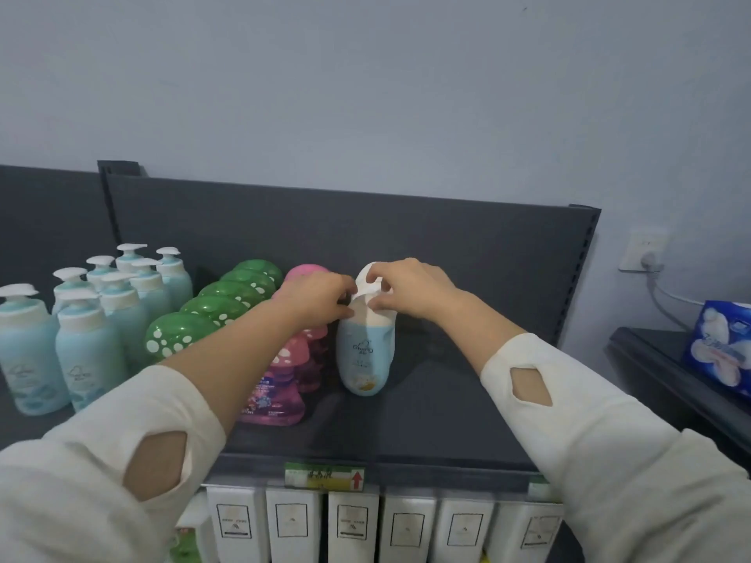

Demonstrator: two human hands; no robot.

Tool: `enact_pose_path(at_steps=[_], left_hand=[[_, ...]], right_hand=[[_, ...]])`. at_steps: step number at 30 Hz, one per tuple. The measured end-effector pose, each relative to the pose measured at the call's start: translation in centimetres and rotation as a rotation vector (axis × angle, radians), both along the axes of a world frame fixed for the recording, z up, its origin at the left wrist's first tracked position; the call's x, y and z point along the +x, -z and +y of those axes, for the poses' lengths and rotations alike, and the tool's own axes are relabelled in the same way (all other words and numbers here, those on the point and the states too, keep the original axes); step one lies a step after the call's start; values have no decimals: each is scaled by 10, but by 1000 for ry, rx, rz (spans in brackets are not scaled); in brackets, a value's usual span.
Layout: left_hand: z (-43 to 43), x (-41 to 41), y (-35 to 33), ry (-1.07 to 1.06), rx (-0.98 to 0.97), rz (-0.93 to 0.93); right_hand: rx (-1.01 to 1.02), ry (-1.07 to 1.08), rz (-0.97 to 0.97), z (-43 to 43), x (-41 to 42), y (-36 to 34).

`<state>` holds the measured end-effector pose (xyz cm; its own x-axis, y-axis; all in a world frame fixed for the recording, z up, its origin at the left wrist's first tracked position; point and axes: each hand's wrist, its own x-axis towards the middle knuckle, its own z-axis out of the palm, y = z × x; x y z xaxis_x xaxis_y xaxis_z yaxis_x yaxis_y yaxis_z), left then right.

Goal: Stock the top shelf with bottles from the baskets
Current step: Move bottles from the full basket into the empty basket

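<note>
While the blue bottle [365, 351] stands upright on the top shelf [430, 412], just beside the pink bottles [284, 359], left grip [321, 296] and right grip [410, 288] both pinch its white top.

We see a plain pale wall [365, 95] with a white socket [646, 250] on it at the right; a plug sits in it and a grey cable [670, 296] runs down toward a dark side surface [650, 359]. On that surface lies a blue package [721, 343], possibly sanitary pads. Low in front of us stands a row of upright white boxes [351, 522], and just above them is a green-and-yellow label [324, 476] with a red arrow.
</note>
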<state>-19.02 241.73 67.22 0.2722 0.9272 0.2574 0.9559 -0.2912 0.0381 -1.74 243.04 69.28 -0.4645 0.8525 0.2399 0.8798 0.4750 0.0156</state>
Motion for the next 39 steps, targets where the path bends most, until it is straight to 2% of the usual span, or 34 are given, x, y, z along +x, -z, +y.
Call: enact_pose_path(at_steps=[7, 13, 18, 24, 31, 39], left_hand=[[-68, -11, -13, -153, 246, 43], [-175, -67, 1, -389, 323, 35], [-298, -148, 33, -659, 227, 185], [-472, -239, 79, -981, 85, 218], [-632, -323, 144, -1227, -99, 173], [-727, -386, 227, -1411, -280, -39]], right_hand=[[280, -221, 57, -39, -12, -2], [303, -536, 100, -98, -81, 13], [211, -785, 89, -174, -175, 36], [108, -1093, -23, -296, -313, 87], [-79, -1320, -125, -433, -445, 157], [-290, -1465, -328, -534, -561, 244]])
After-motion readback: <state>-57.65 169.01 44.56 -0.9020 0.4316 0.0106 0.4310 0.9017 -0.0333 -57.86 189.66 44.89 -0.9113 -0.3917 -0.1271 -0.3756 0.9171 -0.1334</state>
